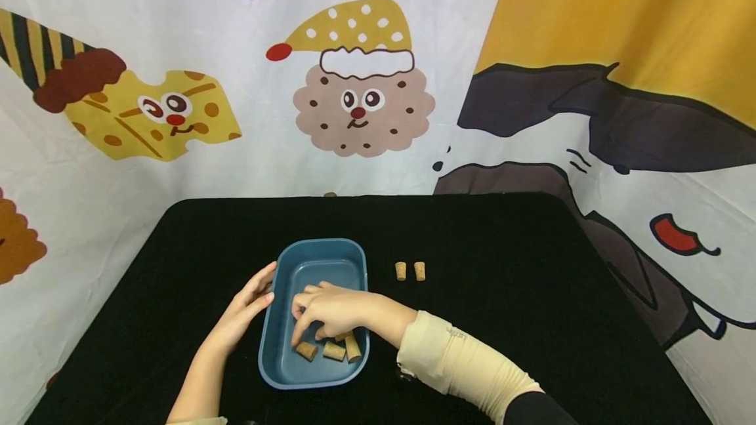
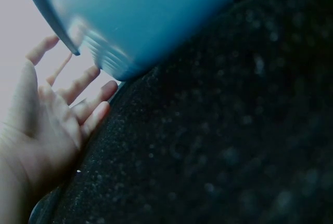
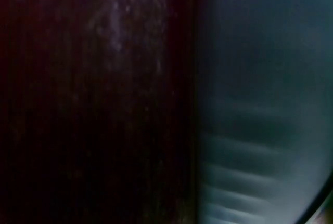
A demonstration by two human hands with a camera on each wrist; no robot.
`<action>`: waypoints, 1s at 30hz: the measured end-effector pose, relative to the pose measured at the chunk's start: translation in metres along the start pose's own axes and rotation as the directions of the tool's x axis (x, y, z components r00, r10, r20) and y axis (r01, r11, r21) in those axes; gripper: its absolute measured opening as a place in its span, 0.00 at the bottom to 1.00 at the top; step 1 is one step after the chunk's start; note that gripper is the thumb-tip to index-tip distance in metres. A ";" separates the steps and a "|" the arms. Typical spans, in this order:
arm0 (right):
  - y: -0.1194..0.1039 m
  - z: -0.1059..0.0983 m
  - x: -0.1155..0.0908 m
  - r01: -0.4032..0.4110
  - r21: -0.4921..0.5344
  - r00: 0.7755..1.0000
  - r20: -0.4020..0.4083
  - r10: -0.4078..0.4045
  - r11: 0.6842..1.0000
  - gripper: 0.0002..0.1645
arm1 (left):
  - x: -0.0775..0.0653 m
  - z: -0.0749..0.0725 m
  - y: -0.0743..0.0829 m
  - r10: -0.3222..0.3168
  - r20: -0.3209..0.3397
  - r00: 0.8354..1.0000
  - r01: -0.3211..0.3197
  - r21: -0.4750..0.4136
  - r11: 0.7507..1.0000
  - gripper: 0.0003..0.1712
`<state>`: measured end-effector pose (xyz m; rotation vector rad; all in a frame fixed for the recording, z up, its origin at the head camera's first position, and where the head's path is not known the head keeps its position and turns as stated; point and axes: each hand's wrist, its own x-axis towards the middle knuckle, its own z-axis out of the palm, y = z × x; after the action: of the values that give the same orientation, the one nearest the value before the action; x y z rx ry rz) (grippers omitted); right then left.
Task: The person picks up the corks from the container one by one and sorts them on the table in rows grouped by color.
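Observation:
A blue rectangular tub (image 1: 313,378) stands on the black table. Along its left side rests my left hand (image 1: 239,310), fingers extended and thumb near the rim; in the left wrist view the same hand (image 2: 57,109) has its spread fingers at the tub's outer wall (image 2: 140,21). My right hand (image 1: 331,307) reaches into the tub over the right rim, its index finger and thumb apart. The index fingertip is right at a cork (image 1: 306,350). Beside that lie a second cork (image 1: 334,351) and a longer one (image 1: 352,348), with another partly hidden under the hand.
Two small corks, a left one (image 1: 401,271) and a right one (image 1: 420,271), stand on the black tablecloth (image 1: 502,267) right of the tub. Behind the table hangs a white cloth (image 1: 236,31) with cartoon prints. The right wrist view shows only the tub's blurred wall (image 3: 260,78) and darkness.

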<state>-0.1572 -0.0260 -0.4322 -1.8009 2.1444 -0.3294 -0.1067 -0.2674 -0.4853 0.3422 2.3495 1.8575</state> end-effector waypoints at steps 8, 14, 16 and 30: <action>-0.004 0.005 0.004 0.024 -0.019 0.999 0.029 -0.024 1.000 0.22 | 0.001 0.000 0.000 0.008 0.006 1.000 -0.008 -0.006 1.000 0.32; -0.004 0.008 0.005 0.025 -0.050 0.999 0.024 -0.024 0.998 0.20 | 0.001 -0.001 0.000 0.025 0.006 1.000 -0.025 -0.002 1.000 0.31; -0.004 0.007 0.005 0.027 -0.053 0.999 0.022 -0.025 0.998 0.19 | 0.002 -0.001 0.001 0.025 0.009 1.000 -0.025 -0.001 1.000 0.31; -0.011 -0.003 -0.002 -0.005 -0.067 0.999 -0.034 0.003 0.998 0.17 | 0.000 -0.001 0.002 -0.003 0.016 1.000 0.003 -0.010 1.000 0.32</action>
<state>-0.1481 -0.0262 -0.4250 -1.8397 2.2062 -0.2924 -0.1062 -0.2678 -0.4827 0.3507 2.3282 1.8572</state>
